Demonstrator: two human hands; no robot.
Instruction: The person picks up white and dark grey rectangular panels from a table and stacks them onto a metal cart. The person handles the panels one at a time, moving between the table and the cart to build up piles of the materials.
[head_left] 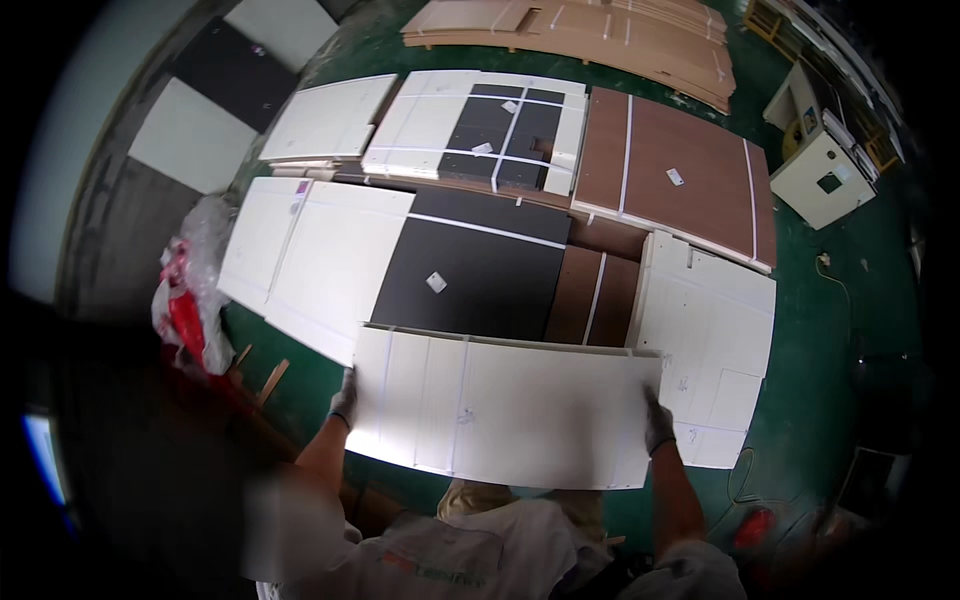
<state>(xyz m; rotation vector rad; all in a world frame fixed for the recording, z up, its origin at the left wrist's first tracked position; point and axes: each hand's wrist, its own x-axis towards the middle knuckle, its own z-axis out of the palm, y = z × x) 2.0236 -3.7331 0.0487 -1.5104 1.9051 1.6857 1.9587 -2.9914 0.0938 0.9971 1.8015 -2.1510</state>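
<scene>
A wide bundle of white panels (540, 410), bound with thin straps, is in front of my body. My left hand (344, 398), in a grey glove, grips its left edge. At the opposite edge is my gloved right hand (658, 423), its fingers pressed along the side; part of its grip is hidden. The bundle's far edge overlaps a strapped black panel (470, 270) and a brown panel (610, 300). White panels (335, 255) lie left of the black one. To the right is another white panel stack (715, 310).
Behind are more strapped stacks, with a brown one (690, 165) at right and a white-and-black one (430, 125) at centre. Cardboard sheets (590, 35) lie farther back. Crumpled plastic wrap (195, 290) and wooden strips (272, 382) are at left. A white cabinet (825, 180) stands at right.
</scene>
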